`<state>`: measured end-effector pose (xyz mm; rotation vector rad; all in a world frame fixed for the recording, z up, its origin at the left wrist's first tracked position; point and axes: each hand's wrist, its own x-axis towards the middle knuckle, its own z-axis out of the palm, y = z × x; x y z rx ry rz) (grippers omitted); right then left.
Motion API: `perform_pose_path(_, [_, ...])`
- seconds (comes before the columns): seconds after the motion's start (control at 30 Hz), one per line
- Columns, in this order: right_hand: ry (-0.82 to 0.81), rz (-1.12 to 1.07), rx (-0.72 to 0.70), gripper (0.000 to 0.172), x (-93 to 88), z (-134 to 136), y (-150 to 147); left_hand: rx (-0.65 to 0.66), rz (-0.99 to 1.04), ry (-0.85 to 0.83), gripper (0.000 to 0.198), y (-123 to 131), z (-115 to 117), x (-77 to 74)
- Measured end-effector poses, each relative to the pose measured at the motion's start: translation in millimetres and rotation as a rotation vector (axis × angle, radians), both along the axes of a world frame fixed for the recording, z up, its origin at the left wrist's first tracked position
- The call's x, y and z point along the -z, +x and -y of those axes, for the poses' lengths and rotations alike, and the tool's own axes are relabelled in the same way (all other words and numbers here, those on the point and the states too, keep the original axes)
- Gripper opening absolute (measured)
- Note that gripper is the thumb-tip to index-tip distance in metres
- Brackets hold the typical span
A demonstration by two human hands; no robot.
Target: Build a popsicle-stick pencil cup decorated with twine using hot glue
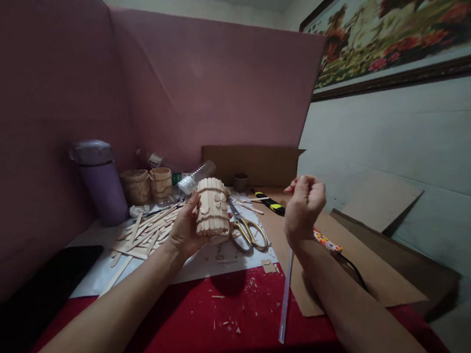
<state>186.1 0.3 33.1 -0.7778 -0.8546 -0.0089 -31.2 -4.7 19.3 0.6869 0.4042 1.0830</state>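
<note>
My left hand [186, 229] is wrapped round a craft-stick pot [212, 212], raised over the table. Upright wooden sticks form its wall, with twine bands near top and bottom and small wooden cut-outs between them. Off to the right, my right hand [305, 203] is closed, its fingers curled together; whether a small thing is pinched in them I cannot make out. Gold-handled scissors [248, 234] lie just right of the pot. Below my right hand rests a clear glue stick [286, 300], and behind my wrist shows a flower-patterned tool with a black cord [327, 241].
Loose craft sticks [141, 237] are heaped at left on white paper. Behind stand a purple tumbler [102, 185] and two similar pots [161, 185], beside a plastic bottle [197, 176]. A yellow-black utility knife [269, 202] lies on cardboard [381, 279]. Wood scraps dot the red cloth [184, 328].
</note>
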Motion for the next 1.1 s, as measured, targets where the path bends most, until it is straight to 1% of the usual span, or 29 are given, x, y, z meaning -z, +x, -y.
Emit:
perform_pose_path(0.1, [0.048, -0.116, -0.014, 0.019, -1.6, -11.8, 11.8, 0.003, 0.04, -0.045, 0.048, -1.6, -1.5, 0.7])
perform_pose_path(0.17, [0.052, -0.101, -0.041, 0.017, 0.8, -14.3, 10.6, 0.019, 0.059, -0.075, 0.048, -2.9, -3.2, 1.7])
perform_pose_path(0.23, [0.005, -0.031, -0.085, 0.014, 6.2, -12.1, 2.4, 0.031, 0.071, -0.097, 0.048, -3.9, -4.4, 1.8])
perform_pose_path(0.37, [-0.149, 0.182, -0.206, 0.011, 21.7, 2.3, -22.0, 0.0, 0.064, -0.148, 0.049, -3.4, -3.6, -1.8])
perform_pose_path(0.47, [-0.18, 0.47, -0.237, 0.008, 28.4, 16.5, -36.0, -0.05, 0.048, -0.166, 0.047, -1.4, -1.4, -5.3])
perform_pose_path(0.57, [-0.11, 0.761, -0.261, 0.015, 25.1, 28.1, -45.6, -0.085, 0.038, -0.147, 0.044, 1.2, -0.2, -6.2])
perform_pose_path(0.67, [-0.12, 0.893, -0.29, 0.015, 15.7, 34.7, -53.8, -0.108, 0.022, -0.139, 0.042, 4.3, 0.7, -4.8])
perform_pose_path(0.77, [-0.138, 1.011, -0.255, 0.014, 6.6, 38.4, -61.0, -0.079, 0.012, -0.144, 0.043, 6.8, 2.4, -3.7])
perform_pose_path(0.83, [-0.161, 1.106, -0.196, 0.015, 2.6, 40.2, -65.0, -0.062, -0.003, -0.162, 0.043, 7.8, 3.7, -3.3])
perform_pose_path(1.0, [-0.263, 1.276, -0.036, 0.02, -3.1, 42.7, -71.3, -0.175, -0.06, -0.21, 0.041, 8.4, 5.0, -2.9])
perform_pose_path(1.1, [-0.303, 1.35, 0.032, 0.02, -7.4, 42.8, -72.5, -0.154, -0.052, -0.188, 0.038, 8.5, 5.0, -3.1])
